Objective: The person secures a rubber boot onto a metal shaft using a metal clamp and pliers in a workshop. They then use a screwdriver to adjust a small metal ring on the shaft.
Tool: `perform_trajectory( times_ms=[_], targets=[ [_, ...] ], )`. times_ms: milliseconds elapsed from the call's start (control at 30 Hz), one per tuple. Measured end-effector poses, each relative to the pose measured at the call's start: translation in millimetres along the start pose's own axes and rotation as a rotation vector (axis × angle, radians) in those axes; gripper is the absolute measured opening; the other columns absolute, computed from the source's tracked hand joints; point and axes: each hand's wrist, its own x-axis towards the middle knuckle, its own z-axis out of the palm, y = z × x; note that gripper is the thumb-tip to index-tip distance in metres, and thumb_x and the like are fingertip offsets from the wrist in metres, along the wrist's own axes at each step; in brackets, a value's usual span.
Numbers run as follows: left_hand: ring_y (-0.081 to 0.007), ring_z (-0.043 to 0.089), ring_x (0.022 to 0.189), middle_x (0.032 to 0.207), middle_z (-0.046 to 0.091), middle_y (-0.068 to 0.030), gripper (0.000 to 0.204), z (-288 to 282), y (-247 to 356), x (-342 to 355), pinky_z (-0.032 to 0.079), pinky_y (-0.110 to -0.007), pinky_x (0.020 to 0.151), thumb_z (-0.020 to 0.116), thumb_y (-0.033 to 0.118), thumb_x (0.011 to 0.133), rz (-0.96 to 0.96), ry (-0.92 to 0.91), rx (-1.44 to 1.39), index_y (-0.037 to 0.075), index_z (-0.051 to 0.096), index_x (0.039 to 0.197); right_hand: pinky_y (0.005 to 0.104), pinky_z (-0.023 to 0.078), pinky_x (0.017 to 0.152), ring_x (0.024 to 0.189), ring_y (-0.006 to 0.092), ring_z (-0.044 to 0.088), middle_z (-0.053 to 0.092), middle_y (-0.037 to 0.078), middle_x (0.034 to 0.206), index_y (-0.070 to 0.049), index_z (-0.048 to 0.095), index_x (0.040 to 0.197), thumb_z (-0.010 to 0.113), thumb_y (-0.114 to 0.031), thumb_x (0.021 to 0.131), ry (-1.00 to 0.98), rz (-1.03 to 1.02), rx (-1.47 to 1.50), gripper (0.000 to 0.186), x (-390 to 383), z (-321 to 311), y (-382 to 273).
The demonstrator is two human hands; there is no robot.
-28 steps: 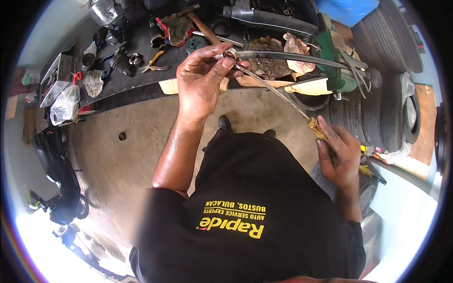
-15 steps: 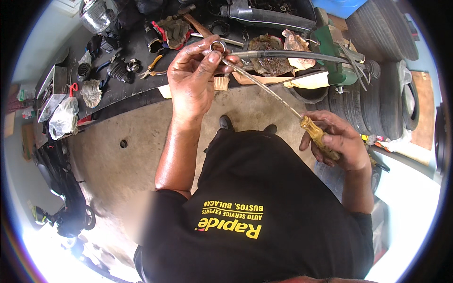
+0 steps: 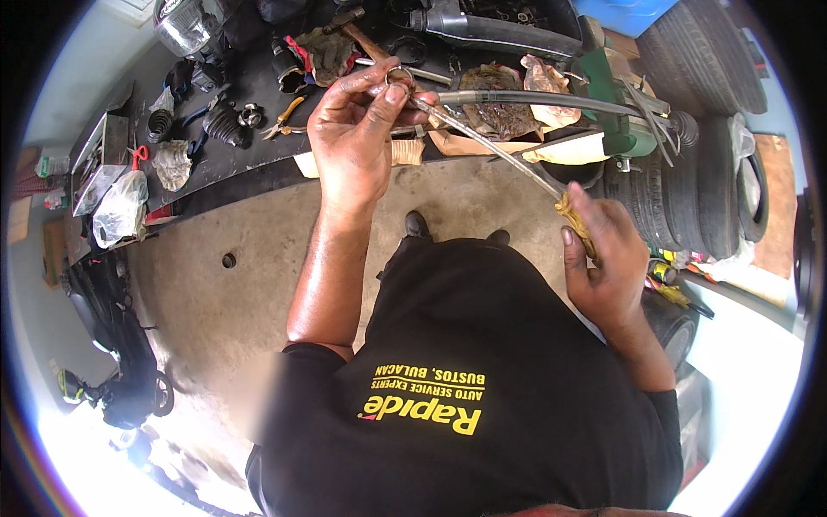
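My left hand [image 3: 360, 129], dark with grease, pinches a small metal ring [image 3: 400, 75] between thumb and fingers above the bench edge. In my right hand [image 3: 610, 263] is a long screwdriver [image 3: 504, 154]. Its worn amber handle is mostly hidden by my fingers. The shaft slants up and left, with its far end at the ring by my left fingertips; whether the tip is inside the ring or only against it, I cannot make out. Behind the ring, a long dark steering rack [image 3: 551, 101] lies toward a green bench vise [image 3: 607, 86].
On the black workbench [image 3: 258, 159] lie a hammer [image 3: 355, 33], orange-handled pliers [image 3: 287, 116], a rubber boot [image 3: 224, 127] and greasy rags [image 3: 495, 108]. Tires [image 3: 715, 194] are stacked at the right. A plastic bag [image 3: 121, 207] hangs at the bench's left end.
My right hand has shifted its grip on the screwdriver handle, turning so its back covers more of it. My left hand keeps holding the ring in nearly the same place.
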Motion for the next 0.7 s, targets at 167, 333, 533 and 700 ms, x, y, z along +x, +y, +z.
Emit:
perform_trajectory(
  times_ms=[167, 333, 533, 700],
  targets=[
    [-0.0337, 0.080, 0.093, 0.106, 0.075, -0.0164, 0.022, 3, -3, 4, 0.069, -0.036, 0.074, 0.071, -0.001, 0.100, 0.010, -0.001, -0.060, -0.001, 0.068, 0.122, 0.0286, 0.056, 0.063, 0.084, 0.0186, 0.069, 0.073, 0.018, 0.116, 0.001, 0.055, 0.147, 0.074, -0.007, 0.093, -0.245, 0.625, 1.282, 0.058, 3, -15, 18],
    [-0.0340, 0.079, 0.094, 0.107, 0.075, -0.0167, 0.022, 4, -6, 4, 0.070, -0.036, 0.074, 0.071, -0.001, 0.101, -0.030, -0.017, -0.050, 0.000, 0.067, 0.123, 0.0239, 0.048, 0.050, 0.077, 0.0170, 0.067, 0.072, 0.021, 0.107, 0.006, 0.055, 0.147, 0.075, -0.007, 0.092, -0.336, 0.676, 1.674, 0.060, 8, -22, 26],
    [-0.0347, 0.079, 0.095, 0.107, 0.075, -0.0167, 0.021, 7, -12, 5, 0.070, -0.036, 0.074, 0.070, -0.002, 0.101, -0.049, -0.001, -0.008, 0.000, 0.067, 0.121, 0.0342, 0.057, 0.073, 0.086, 0.0249, 0.072, 0.072, 0.016, 0.107, -0.009, 0.070, 0.139, 0.076, 0.002, 0.085, 0.002, -0.026, 0.246, 0.055, 3, -9, 9],
    [-0.0356, 0.079, 0.097, 0.109, 0.075, -0.0165, 0.020, 9, -15, 9, 0.069, -0.037, 0.075, 0.068, -0.004, 0.101, -0.037, -0.025, -0.094, 0.001, 0.068, 0.120, 0.0330, 0.057, 0.073, 0.087, 0.0260, 0.072, 0.072, 0.016, 0.111, -0.004, 0.064, 0.143, 0.076, -0.002, 0.089, 0.036, 0.076, 0.270, 0.056, -3, -2, 11]
  ],
)
